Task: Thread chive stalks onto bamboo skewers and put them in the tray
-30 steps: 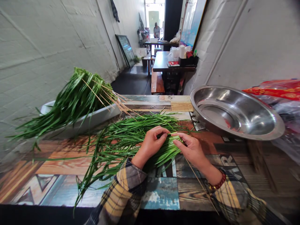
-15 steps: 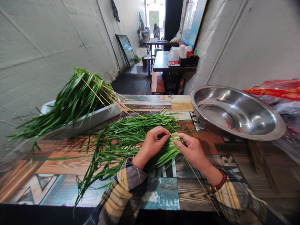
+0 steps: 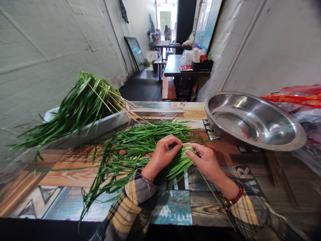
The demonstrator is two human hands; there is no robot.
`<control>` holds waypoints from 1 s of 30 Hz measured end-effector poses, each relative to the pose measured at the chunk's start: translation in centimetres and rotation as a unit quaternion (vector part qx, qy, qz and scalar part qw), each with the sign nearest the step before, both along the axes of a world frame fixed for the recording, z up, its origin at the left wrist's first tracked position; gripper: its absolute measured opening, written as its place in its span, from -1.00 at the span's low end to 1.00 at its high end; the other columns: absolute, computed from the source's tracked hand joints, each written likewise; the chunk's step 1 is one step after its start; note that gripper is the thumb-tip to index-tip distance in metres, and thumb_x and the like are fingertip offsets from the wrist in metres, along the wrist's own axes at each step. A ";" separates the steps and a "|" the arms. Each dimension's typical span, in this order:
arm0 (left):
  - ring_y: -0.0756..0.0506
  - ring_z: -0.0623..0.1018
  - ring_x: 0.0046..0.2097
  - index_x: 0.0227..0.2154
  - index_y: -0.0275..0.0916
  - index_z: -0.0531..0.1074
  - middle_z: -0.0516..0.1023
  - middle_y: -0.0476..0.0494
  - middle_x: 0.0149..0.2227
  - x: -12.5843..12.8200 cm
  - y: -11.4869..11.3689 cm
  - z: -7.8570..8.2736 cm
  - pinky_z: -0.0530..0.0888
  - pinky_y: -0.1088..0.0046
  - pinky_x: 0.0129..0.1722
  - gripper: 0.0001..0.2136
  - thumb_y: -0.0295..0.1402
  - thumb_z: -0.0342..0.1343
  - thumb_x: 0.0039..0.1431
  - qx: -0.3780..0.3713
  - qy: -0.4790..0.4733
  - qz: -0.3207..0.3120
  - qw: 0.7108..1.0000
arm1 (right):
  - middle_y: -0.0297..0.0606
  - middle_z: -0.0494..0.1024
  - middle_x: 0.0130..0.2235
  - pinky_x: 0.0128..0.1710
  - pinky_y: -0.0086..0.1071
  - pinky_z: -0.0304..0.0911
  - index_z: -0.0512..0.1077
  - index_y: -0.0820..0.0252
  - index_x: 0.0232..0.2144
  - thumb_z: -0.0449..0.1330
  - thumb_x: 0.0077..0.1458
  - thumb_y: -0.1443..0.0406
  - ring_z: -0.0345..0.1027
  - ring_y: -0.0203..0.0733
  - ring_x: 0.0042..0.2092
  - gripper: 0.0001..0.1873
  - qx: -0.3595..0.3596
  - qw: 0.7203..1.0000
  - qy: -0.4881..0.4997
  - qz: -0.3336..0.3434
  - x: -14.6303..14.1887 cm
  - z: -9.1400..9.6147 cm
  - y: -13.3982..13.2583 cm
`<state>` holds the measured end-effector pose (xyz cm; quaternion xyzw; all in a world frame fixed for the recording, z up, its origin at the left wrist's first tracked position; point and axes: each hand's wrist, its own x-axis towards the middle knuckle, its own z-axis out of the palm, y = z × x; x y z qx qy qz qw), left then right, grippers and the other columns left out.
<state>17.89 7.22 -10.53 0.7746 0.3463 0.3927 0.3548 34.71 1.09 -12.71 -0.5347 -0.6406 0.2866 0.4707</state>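
Long green chives [image 3: 150, 134] lie in a loose pile on the patterned wooden table, their pale cut ends toward the right. My left hand [image 3: 164, 154], thumb and forefinger pinched together, holds a chive near its pale end, above the pile. Just to its right, my right hand [image 3: 207, 162] has its fingers closed around the chive ends and a thin bamboo skewer [image 3: 213, 194]. The skewer slants from under my right palm down to the table's front edge; its upper tip is hidden among fingers and stalks.
At left, a white tray [image 3: 100, 129] bears a thick heap of skewered chives [image 3: 85, 100], sticks pointing right. A steel basin [image 3: 286, 134] stands at right, beside plastic bags [image 3: 311, 113]. Farther back are another table [image 3: 173, 65], a bench [image 3: 168, 87] and a person [image 3: 167, 32].
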 end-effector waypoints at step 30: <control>0.00 0.44 -0.40 -0.48 -0.27 0.48 0.47 -0.04 -0.47 0.1 -0.1 -0.2 0.34 0.51 -0.37 -0.92 -0.49 0.11 0.07 -0.003 -0.003 -0.002 1.000 | -0.22 0.65 -0.20 -0.14 -0.24 0.38 0.56 0.14 -0.22 0.16 0.11 0.26 0.52 -0.08 -0.18 -0.77 0.002 1.000 -0.005 -0.025 -0.3 -0.2 0.0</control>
